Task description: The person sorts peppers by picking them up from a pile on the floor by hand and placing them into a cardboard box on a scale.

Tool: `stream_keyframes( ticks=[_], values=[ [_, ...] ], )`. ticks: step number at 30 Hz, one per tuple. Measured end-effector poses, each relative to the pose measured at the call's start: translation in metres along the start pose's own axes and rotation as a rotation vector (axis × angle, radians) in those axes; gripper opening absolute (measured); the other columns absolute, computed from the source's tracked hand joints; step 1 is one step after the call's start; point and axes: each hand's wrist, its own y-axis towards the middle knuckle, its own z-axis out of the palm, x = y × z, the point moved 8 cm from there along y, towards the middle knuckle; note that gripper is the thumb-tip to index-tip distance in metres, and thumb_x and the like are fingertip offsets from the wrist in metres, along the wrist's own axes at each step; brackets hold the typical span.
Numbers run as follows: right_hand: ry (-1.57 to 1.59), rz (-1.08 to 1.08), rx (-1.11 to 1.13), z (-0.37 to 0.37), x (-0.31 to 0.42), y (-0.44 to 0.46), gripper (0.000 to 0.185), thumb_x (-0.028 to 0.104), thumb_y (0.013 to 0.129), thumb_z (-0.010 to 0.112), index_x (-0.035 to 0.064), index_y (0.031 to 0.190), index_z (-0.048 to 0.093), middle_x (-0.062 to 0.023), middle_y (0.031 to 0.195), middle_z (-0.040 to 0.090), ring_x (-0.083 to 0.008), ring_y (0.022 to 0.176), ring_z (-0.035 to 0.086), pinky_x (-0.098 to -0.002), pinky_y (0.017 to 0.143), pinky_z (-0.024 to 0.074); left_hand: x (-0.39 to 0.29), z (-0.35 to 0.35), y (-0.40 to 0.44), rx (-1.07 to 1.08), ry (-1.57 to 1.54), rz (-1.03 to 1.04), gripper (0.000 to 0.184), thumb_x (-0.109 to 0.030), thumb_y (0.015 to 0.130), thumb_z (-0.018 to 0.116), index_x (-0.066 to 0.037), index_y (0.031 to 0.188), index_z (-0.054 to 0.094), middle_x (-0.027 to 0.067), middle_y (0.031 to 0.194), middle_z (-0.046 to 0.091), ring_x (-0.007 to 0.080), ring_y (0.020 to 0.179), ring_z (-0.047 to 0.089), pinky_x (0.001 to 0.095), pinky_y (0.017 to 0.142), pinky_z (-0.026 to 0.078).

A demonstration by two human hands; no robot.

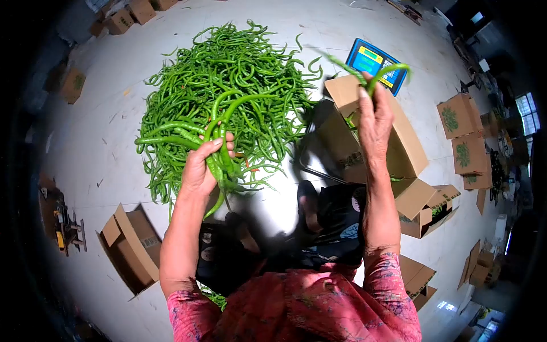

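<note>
A large heap of long green peppers (228,74) lies on the floor in front of me. My left hand (200,165) is closed round a bunch of green peppers (219,154), which stick out on both sides of the fist above the heap's near edge. Over an open cardboard box (407,139) on the right, my right hand (374,117) pinches a couple of green peppers (370,82) between thumb and fingers. Some green shows inside that box, partly hidden by the hand. Just beyond it stands a blue scale display (375,64).
An open cardboard box (130,248) stands at the lower left. Another box with green peppers inside (430,211) is right of my right forearm. Printed cartons (458,117) stand at the far right, and more boxes (121,20) at the upper left.
</note>
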Motion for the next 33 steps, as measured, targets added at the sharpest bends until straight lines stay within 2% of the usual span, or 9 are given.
stream_keyframes(
  ticks=[3,7,10,14,16,20,24,32,33],
  values=[
    [-0.192,-0.118,-0.188,-0.036,0.000,0.003,0.032,0.005,0.086,0.059,0.0037,0.118,0.059,-0.0157,0.101,0.060,-0.0311,0.091,0.060,-0.0408,0.081,0.0461,0.003,-0.001,0.003,0.007,0.050,-0.014,0.034,-0.003,0.084,0.060,0.001,0.117,0.051,0.0131,0.097,0.062,0.0191,0.083,0.060,0.0316,0.074,0.053],
    [-0.725,-0.253,-0.013,-0.031,-0.036,-0.004,0.037,0.012,0.083,0.064,0.0044,0.118,0.057,-0.0173,0.105,0.058,-0.0350,0.095,0.055,-0.0452,0.086,0.0420,0.013,0.003,0.009,0.010,0.092,-0.053,0.036,-0.003,0.084,0.060,0.000,0.119,0.049,0.0130,0.096,0.063,0.0190,0.082,0.061,0.0311,0.074,0.053],
    [-0.761,-0.213,0.112,-0.036,-0.057,-0.013,0.040,0.017,0.083,0.064,0.0055,0.120,0.057,-0.0188,0.107,0.058,-0.0360,0.098,0.054,-0.0455,0.089,0.0409,0.017,0.013,0.013,0.043,0.059,-0.047,0.037,-0.003,0.084,0.060,0.000,0.120,0.049,0.0137,0.097,0.062,0.0196,0.083,0.060,0.0323,0.074,0.053],
    [-0.126,0.338,0.578,0.004,-0.055,-0.039,0.029,0.021,0.088,0.061,0.0006,0.109,0.064,-0.0153,0.100,0.068,-0.0221,0.089,0.065,-0.0326,0.079,0.0491,0.022,0.022,0.012,0.054,0.037,-0.075,0.036,-0.004,0.083,0.061,0.001,0.117,0.050,0.0126,0.097,0.062,0.0195,0.083,0.060,0.0321,0.075,0.053],
    [0.177,0.374,0.740,0.034,-0.022,-0.061,0.034,0.027,0.091,0.060,-0.0011,0.110,0.064,-0.0048,0.092,0.065,-0.0118,0.090,0.056,-0.0281,0.083,0.0456,0.023,0.032,0.010,0.094,0.030,-0.071,0.033,-0.006,0.084,0.061,0.001,0.115,0.053,0.0121,0.097,0.062,0.0188,0.083,0.061,0.0321,0.077,0.053],
    [0.386,0.416,1.030,0.081,0.021,-0.096,0.042,0.030,0.091,0.060,0.0004,0.121,0.058,-0.0101,0.112,0.061,-0.0157,0.099,0.056,-0.0292,0.088,0.0451,0.034,0.038,0.010,0.109,-0.010,-0.116,0.034,-0.007,0.086,0.060,0.001,0.118,0.052,0.0120,0.098,0.062,0.0188,0.085,0.062,0.0322,0.078,0.054],
    [0.685,0.484,1.013,0.117,0.038,-0.120,0.069,0.040,0.085,0.068,0.0013,0.136,0.042,-0.0168,0.126,0.055,-0.0225,0.115,0.052,-0.0348,0.097,0.0426,0.045,0.043,0.009,0.136,-0.061,-0.168,0.041,-0.006,0.087,0.059,-0.004,0.126,0.048,0.0132,0.101,0.063,0.0207,0.090,0.063,0.0334,0.082,0.054],
    [1.055,0.798,0.985,0.145,0.057,-0.138,0.064,0.026,0.082,0.075,0.0039,0.132,0.042,-0.0066,0.120,0.054,-0.0142,0.111,0.051,-0.0304,0.098,0.0399,0.051,0.069,-0.002,0.243,0.235,-0.082,0.026,-0.018,0.095,0.055,-0.004,0.117,0.050,0.0024,0.099,0.056,0.0109,0.090,0.055,0.0263,0.079,0.047],
    [1.063,0.815,1.111,0.151,0.056,-0.143,0.086,0.027,0.083,0.074,0.0016,0.146,0.022,-0.0110,0.140,0.039,-0.0214,0.129,0.039,-0.0345,0.108,0.0317,0.044,0.075,-0.005,0.254,0.334,-0.034,0.026,-0.020,0.095,0.055,-0.004,0.115,0.051,0.0018,0.098,0.055,0.0100,0.090,0.054,0.0256,0.079,0.045]
  ],
)
